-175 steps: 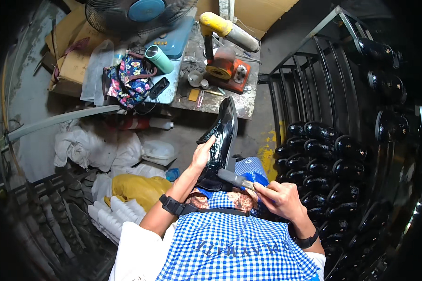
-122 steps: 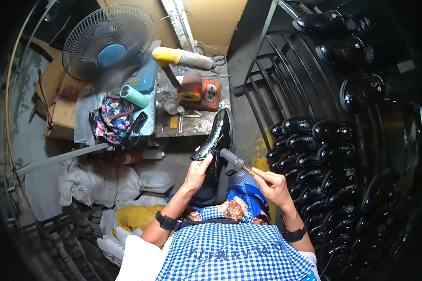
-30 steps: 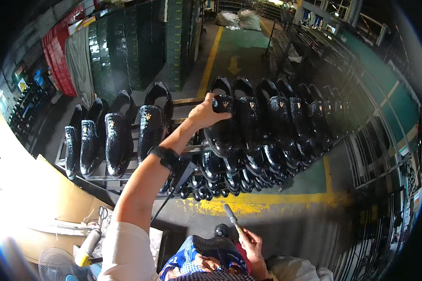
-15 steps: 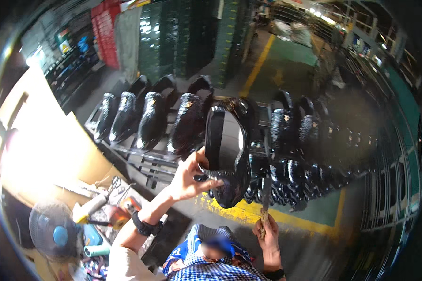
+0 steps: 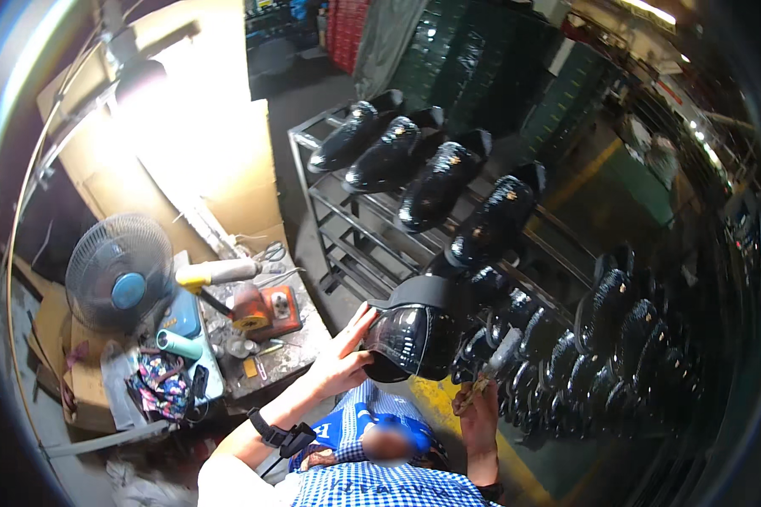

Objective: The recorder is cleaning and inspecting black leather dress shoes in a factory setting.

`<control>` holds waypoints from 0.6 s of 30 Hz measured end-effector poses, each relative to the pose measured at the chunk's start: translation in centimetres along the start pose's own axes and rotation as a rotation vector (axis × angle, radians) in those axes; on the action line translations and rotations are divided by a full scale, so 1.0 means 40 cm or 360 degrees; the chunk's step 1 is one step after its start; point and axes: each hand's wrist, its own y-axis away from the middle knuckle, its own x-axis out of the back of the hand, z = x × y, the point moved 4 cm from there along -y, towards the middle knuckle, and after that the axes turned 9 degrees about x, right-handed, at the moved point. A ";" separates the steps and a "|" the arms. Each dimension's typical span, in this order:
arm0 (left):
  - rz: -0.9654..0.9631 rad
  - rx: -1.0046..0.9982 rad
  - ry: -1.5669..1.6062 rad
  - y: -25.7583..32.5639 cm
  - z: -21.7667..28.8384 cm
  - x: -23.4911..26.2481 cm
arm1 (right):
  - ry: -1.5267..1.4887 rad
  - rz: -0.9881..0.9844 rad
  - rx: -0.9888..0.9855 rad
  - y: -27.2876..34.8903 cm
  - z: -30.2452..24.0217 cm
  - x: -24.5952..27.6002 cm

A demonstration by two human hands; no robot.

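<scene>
Left hand [image 5: 342, 362], fingers grasping a glossy black loafer [image 5: 410, 345] held up before the blue checked apron [image 5: 380, 483], right hand [image 5: 479, 421] nearby, fingers wrapped around a grey-headed brush [image 5: 505, 351], more black loafers [image 5: 442, 186] on the metal rack [image 5: 311, 196] beyond, fan [image 5: 120, 269] near the counter [image 5: 309, 340] at left

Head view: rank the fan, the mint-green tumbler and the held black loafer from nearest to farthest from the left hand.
1. Black loafer: in the left hand.
2. Mint-green tumbler: off to the left.
3. Fan: farther left, beyond the tumbler.
</scene>
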 end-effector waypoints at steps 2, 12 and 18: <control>0.0036 0.0064 0.0015 0.043 -0.022 0.020 | 0.0055 -0.0005 -0.0055 -0.009 0.016 -0.026; 0.0506 0.1393 0.1723 0.143 -0.103 -0.008 | 0.0583 0.0039 -0.0063 -0.029 0.073 -0.123; 0.0720 0.1330 0.1639 0.065 -0.108 -0.028 | 0.1717 -0.0478 0.0697 -0.025 0.029 -0.185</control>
